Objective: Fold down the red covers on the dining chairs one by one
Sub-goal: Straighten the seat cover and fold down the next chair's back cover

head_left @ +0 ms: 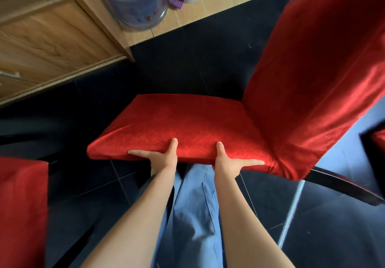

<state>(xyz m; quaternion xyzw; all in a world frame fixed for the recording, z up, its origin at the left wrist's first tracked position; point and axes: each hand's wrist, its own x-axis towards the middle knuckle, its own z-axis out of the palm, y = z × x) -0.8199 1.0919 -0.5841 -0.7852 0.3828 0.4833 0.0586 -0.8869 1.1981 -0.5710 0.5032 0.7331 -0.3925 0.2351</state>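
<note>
My left hand (160,157) grips the near seat edge of the red cover (181,126), thumb on top; my right hand (229,162) does likewise alongside. Pull unevenly and the stretchy fabric bunches at one corner.

Both hands grip the near edge of the red cover (183,121) on the chair seat, left hand (160,157) and right hand (229,161) side by side, thumbs on top. The covered backrest (312,69) rises at right. A wooden cabinet (52,44) and a clear water jug (135,2) stand far left on the dark tile floor (198,59).
</note>
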